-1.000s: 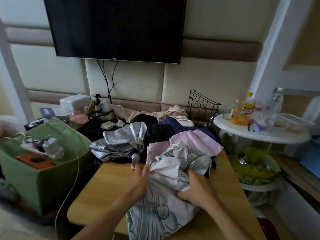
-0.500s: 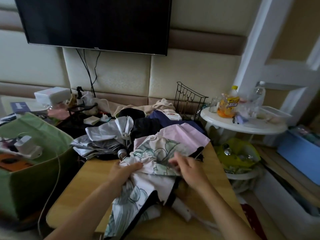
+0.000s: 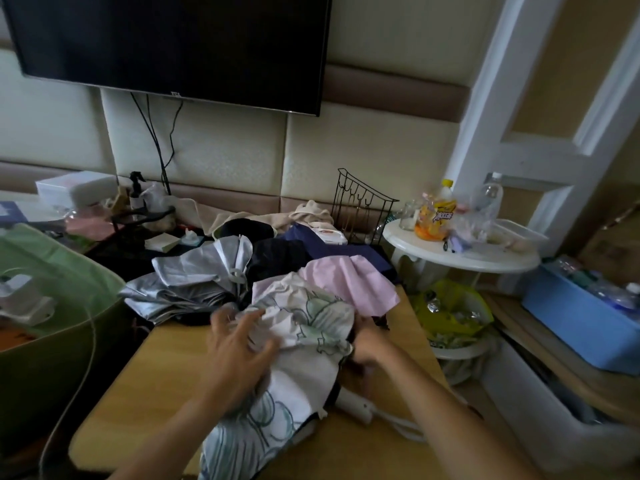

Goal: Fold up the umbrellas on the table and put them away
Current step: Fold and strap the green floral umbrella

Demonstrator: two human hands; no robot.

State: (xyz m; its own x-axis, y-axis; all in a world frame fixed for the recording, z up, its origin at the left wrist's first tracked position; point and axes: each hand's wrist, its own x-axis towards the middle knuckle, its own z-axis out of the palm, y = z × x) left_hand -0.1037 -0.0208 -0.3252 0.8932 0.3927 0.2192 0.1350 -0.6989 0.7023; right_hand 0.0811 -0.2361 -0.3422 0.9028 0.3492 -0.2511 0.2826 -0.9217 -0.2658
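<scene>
A white umbrella with a green flower print [image 3: 304, 344] lies crumpled on the wooden table [image 3: 145, 386] in front of me. My left hand [image 3: 235, 348] lies on its left side with fingers spread, blurred by motion. My right hand [image 3: 367, 344] grips the cloth at the umbrella's right edge. The umbrella's white handle [image 3: 356, 403] sticks out under my right forearm. Behind it lie a pink umbrella [image 3: 349, 282] and a silver umbrella [image 3: 194, 282], with dark blue and black cloth [image 3: 287, 254] further back.
A green bag [image 3: 52, 306] holding a charger stands left of the table. To the right is a round white side table [image 3: 460, 258] with bottles, a bin with a yellow liner [image 3: 450, 313] below it, and a blue box [image 3: 581, 317]. A black wire rack [image 3: 360, 206] stands against the wall.
My left hand has opened and spread over the printed cloth. My right hand has shifted to the umbrella's right edge. The white handle now shows further out on the table.
</scene>
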